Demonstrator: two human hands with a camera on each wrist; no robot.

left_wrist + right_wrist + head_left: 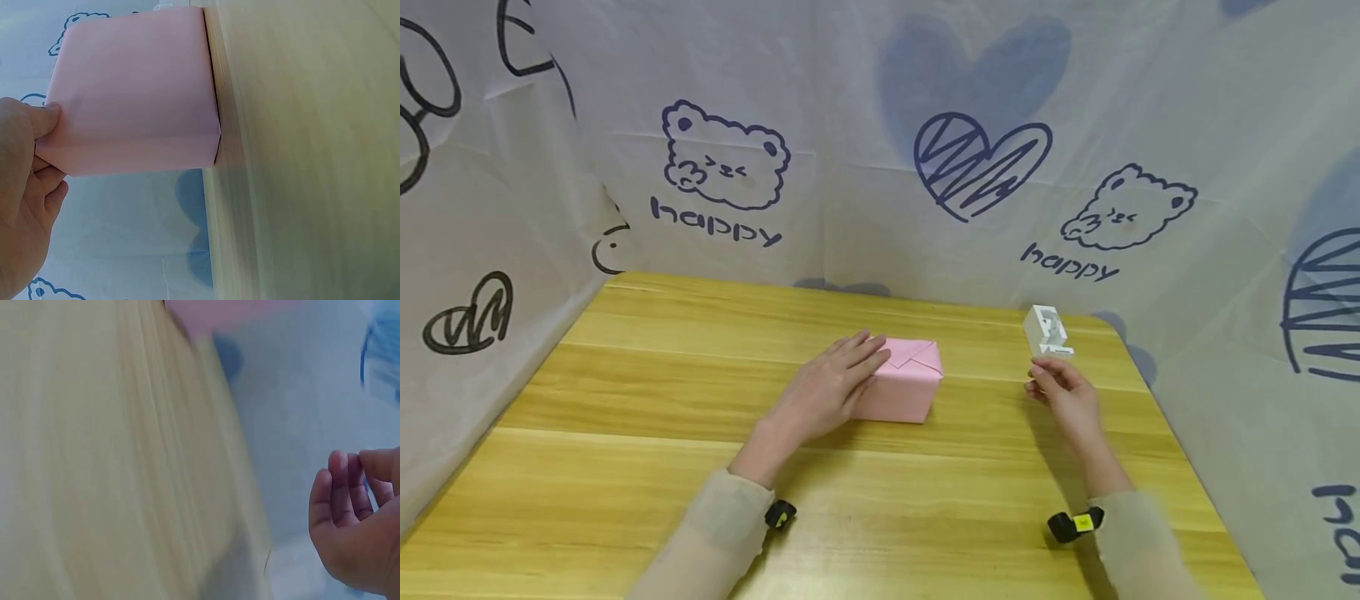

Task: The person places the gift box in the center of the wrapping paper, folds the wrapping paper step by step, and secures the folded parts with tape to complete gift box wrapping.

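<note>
A box wrapped in pink paper (895,396) stands on the wooden table, with folded paper flaps on its top. My left hand (831,379) grips its left end, fingers laid over the top. In the left wrist view, the thumb (47,119) presses one face and the other fingers go behind the edge. To the right, my right hand (1067,404) is just in front of a small white tape dispenser (1039,329). Its thumb and index fingertips meet in the right wrist view, the other fingers (337,494) bent beside them; I cannot tell whether something thin is pinched there.
The wooden table (625,475) ends at the back against a pale hanging cloth (850,100) printed with bears and hearts. More cloth hangs at the left and right sides. The tape dispenser stands near the table's back right corner.
</note>
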